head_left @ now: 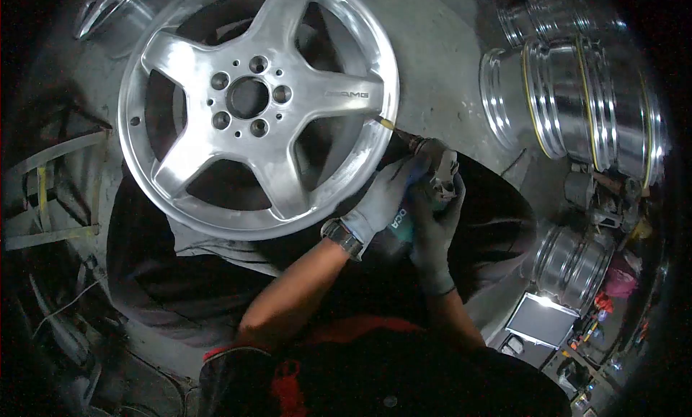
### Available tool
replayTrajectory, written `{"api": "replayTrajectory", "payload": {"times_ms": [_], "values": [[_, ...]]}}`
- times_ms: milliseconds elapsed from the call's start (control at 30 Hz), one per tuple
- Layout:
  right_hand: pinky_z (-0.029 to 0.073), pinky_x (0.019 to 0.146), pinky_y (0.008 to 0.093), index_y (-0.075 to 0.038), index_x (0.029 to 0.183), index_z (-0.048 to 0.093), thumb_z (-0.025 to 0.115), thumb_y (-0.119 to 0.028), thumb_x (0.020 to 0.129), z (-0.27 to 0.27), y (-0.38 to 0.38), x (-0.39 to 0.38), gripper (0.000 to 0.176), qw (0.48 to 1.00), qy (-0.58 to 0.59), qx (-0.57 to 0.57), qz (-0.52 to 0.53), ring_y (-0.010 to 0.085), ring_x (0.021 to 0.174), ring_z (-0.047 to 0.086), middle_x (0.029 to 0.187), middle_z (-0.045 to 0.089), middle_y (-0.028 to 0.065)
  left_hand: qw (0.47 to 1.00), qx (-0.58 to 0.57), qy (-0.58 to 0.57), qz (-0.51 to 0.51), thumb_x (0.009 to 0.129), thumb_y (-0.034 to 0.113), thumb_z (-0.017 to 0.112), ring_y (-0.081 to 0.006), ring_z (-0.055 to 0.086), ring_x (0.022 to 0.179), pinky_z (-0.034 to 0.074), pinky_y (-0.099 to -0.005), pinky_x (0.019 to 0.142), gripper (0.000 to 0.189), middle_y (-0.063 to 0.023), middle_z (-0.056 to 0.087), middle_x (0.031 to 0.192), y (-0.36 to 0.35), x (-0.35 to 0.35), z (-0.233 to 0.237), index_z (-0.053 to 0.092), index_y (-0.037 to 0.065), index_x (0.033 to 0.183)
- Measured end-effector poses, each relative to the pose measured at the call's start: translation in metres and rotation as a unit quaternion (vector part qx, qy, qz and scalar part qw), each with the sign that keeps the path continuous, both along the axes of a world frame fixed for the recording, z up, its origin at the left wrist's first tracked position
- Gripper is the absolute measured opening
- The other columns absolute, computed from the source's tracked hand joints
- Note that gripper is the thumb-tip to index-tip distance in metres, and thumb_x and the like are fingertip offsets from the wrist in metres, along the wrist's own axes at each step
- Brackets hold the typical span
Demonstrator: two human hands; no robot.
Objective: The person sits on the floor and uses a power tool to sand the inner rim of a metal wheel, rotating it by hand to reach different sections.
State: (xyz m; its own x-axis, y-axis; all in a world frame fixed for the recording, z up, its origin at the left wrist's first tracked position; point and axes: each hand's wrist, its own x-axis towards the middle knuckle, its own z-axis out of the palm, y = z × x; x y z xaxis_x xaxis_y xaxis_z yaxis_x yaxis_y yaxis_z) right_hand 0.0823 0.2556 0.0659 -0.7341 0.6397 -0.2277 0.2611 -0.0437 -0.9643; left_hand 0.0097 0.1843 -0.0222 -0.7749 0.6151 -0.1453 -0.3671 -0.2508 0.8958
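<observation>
A silver five-spoke alloy wheel [189,62] with AMG lettering on one spoke lies face up in front of me, over dark cloth. Both my hands wear grey gloves and grip a small teal-bodied rotary tool [401,224]. My left hand [382,195], with a wristwatch on that arm, wraps the tool's front part. Just behind it, my right hand [435,233] holds the tool's body. The tool's thin shaft ends in a yellowish tip [387,122] that touches the wheel's outer rim on its right side.
Polished bare rims [577,100] are stacked at the right, with another rim [569,265] lower down. A bright lit panel [540,320] and small clutter sit at the lower right. A strapped metal frame [50,193] stands at the left on the concrete floor [432,49].
</observation>
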Motion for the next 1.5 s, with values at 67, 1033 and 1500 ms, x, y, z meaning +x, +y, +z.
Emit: {"api": "replayTrajectory", "payload": {"times_ms": [67, 1033, 1500], "values": [[0.057, 0.096, 0.0366, -0.012, 0.159, 0.032, 0.081, 0.004, 0.087, 0.003, -0.006, 0.0, 0.088, 0.996, 0.021, -0.078, -0.033, 0.0218, 0.121, 0.059, 0.139, 0.054, 0.0107, 0.99, -0.073, 0.12, 0.008, 0.115, 0.025, 0.042, -0.0224, 0.057, 0.135, 0.04, -0.034, 0.121, 0.047, -0.0151, 0.064, 0.144, -0.007, 0.004, -0.006, 0.054, -0.005, 0.149], [0.049, 0.107, 0.035, -0.007, 0.159, 0.033, 0.08, 0.0, 0.09, -0.003, -0.025, -0.005, 0.084, 0.999, -0.006, 0.031, 0.014, 0.0203, 0.131, 0.054, 0.146, 0.051, 0.0113, 0.989, -0.062, 0.12, 0.066, 0.109, 0.027, 0.053, -0.031, 0.061, 0.132, 0.047, -0.0408, 0.113, 0.048, -0.0207, 0.063, 0.142, -0.031, 0.013, -0.008, 0.055, -0.001, 0.148], [0.051, 0.106, 0.0359, -0.006, 0.16, 0.032, 0.081, -0.001, 0.09, 0.005, -0.032, -0.015, 0.086, 0.999, -0.024, 0.022, -0.002, 0.0222, 0.129, 0.056, 0.146, 0.051, 0.0124, 0.985, -0.081, 0.146, 0.036, 0.11, 0.024, 0.055, -0.0287, 0.054, 0.139, 0.042, -0.0405, 0.118, 0.049, -0.0185, 0.056, 0.15, -0.031, 0.007, -0.03, 0.049, 0.002, 0.153]]}}
